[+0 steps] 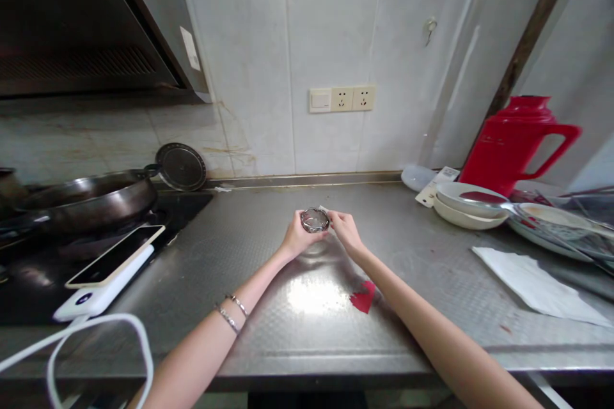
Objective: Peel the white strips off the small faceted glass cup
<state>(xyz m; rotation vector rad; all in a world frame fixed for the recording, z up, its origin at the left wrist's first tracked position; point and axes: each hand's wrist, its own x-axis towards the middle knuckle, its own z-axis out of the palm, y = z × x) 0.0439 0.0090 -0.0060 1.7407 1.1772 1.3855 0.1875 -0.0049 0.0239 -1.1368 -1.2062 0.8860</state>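
Observation:
My left hand point(297, 235) is wrapped round a small round, see-through dish with a dark, wavy rim point(314, 220), held above the steel counter point(259, 217). Its open top faces me. At the dish's right side, my right hand point(346, 231) has its fingers pinched together close to the rim. A small whitish piece point(323, 209) shows by those fingertips, too small to name. Below the right forearm, a torn red scrap point(363, 298) lies on the counter.
A phone point(115, 255) rests on a white power bank with a looped cable point(144, 339) at left, beside a pan point(91, 201) on the stove. To the right are stacked bowls point(467, 217), a red thermos jug point(518, 140) and a white paper napkin point(537, 284).

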